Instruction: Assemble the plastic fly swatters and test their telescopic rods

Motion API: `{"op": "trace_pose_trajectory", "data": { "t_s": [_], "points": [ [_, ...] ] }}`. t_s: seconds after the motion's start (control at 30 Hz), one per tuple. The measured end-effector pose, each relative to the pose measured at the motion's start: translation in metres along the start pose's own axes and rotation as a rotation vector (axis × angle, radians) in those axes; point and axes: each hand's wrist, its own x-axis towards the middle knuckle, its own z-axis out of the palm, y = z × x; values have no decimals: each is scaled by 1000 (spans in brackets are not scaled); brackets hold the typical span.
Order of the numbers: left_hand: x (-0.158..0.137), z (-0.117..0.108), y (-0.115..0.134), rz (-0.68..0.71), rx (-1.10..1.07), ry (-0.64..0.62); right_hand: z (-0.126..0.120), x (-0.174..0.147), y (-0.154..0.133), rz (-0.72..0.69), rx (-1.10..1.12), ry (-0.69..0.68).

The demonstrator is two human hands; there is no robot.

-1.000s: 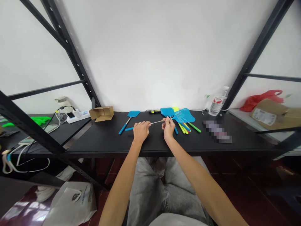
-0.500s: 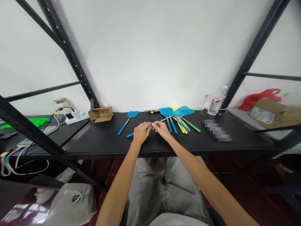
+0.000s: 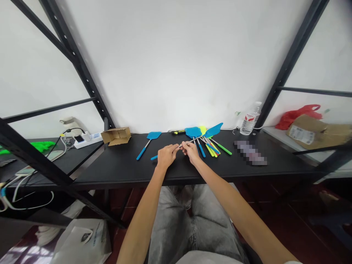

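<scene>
Between both hands I hold a blue fly swatter with a thin metal shaft, its head up to the right and its blue handle end showing left of my fingers. My left hand is closed around the shaft close to the handle. Fingers of my right hand pinch the same shaft just beside it. Another blue fly swatter lies to the left on the black table. Right of my hands, several swatters with blue, yellow, red and green handles overlap in a pile, partly hidden.
An open cardboard box stands at the back left, near a white power strip. A water bottle and a blurred-out item are on the right. Black metal posts frame both sides.
The held swatter's head has turned and tilted upward, looking narrower. Both hands stay close together on the shaft, and the view has shifted slightly.
</scene>
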Motion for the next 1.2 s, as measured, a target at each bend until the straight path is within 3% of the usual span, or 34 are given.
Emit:
{"op": "trace_pose_trajectory", "data": {
  "t_s": [0.47,0.83,1.0,1.2],
  "points": [
    [-3,-1,-5,-59,-69,-10,-3,3,0,-69,158,116],
    [-2,-2,-13,30,24,103,-7,3,-7,-102,188,229],
    [-5,-6,-10,0,-17,125,-7,-1,-7,-26,78,47],
    [-5,-7,-2,40,-46,37,-2,-6,-8,-92,-211,-249]
  ]
}}
